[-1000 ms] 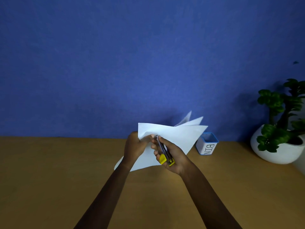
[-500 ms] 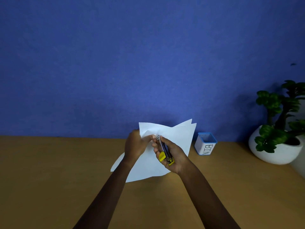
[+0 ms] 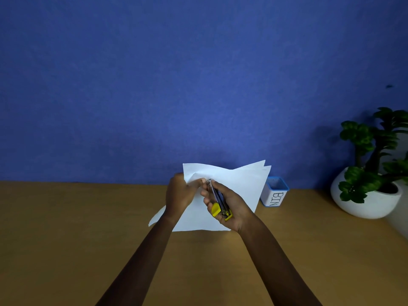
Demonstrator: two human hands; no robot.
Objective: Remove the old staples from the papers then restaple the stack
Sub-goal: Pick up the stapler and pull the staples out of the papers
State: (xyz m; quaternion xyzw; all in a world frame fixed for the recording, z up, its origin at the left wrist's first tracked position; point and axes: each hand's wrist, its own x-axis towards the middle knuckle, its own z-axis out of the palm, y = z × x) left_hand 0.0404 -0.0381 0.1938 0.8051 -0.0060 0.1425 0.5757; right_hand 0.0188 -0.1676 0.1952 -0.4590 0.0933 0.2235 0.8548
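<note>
I see worktop (image 3: 66,239), potted plant (image 3: 371,173) far right, papers (image 3: 238,186) mid-air centre. Left hand (image 3: 180,194) fingers pinch the top-left corner; right hand (image 3: 229,202) fingers wrapped round yellow stapler (image 3: 219,205), nose at that corner. BIN box (image 3: 274,194) right of papers.

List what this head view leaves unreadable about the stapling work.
- Staple in the papers: too small, covered by the left hand and the stapler.
- Stapler's front tip: blurred, hidden by the right hand.
- Inside of the bin: its rim blocks it.
</note>
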